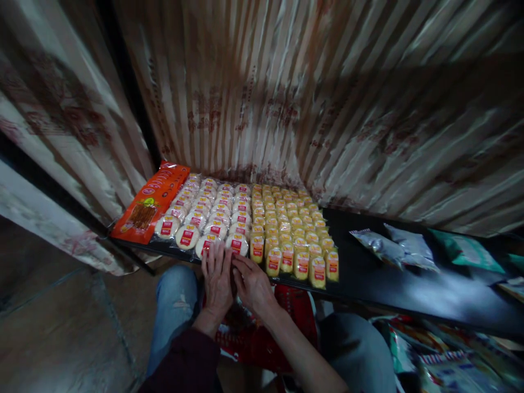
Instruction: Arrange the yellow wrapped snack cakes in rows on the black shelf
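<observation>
My left hand (216,278) rests with fingers stretched out on the front edge of a black shelf (380,284), its fingertips on a round white snack pack with a red label (208,244). My right hand (251,283) sits beside it, fingers reaching toward a neighbouring white pack (237,244); I cannot tell whether it grips anything. Rows of round white snack packs (204,210) cover the shelf's left part. Rows of small yellow snack packs (290,229) lie right of them.
An orange snack bag (149,202) lies at the shelf's left end. Silvery pouches (393,248) and a green packet (466,250) lie on the right part. A red bag (262,333) sits between my knees. More packets (446,365) lie below right. Corrugated metal walls (286,98) enclose the shelf.
</observation>
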Motion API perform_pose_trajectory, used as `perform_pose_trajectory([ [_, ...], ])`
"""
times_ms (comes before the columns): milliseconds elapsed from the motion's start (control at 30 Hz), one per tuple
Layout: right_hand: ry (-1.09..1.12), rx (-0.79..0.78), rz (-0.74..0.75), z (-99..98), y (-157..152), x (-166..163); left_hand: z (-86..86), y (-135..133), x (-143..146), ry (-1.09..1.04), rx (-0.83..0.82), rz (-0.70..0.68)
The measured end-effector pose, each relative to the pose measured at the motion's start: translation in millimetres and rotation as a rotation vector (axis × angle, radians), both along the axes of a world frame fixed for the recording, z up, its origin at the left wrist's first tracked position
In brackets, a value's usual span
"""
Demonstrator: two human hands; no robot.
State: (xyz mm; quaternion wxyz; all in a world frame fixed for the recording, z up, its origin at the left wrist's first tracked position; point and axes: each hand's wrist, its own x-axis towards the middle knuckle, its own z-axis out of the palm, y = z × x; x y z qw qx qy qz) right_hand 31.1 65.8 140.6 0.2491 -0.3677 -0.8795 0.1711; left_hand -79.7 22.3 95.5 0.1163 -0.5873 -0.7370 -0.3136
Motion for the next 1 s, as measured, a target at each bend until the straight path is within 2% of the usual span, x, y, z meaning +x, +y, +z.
perform_pose_trajectory([
  [167, -0.035, 0.081, 0.017, 11.5, 12, -14, -2.7, 1, -7, -0.032, 0.015, 0.236],
  [367, -0.23, 0.025, 0.079, 17.8, 17, -41, -13.8, 8, -15, 0.009, -0.026, 0.242],
  [667, -0.212, 0.086, 0.065, 29.6, 37, -59, -19.6, 15, -11, -0.015, 0.023, 0.256],
  [1000, -0.225, 0.059, 0.064, 27.2, 48, -66, -14.3, 17, -10, -0.05, 0.084, 0.272],
])
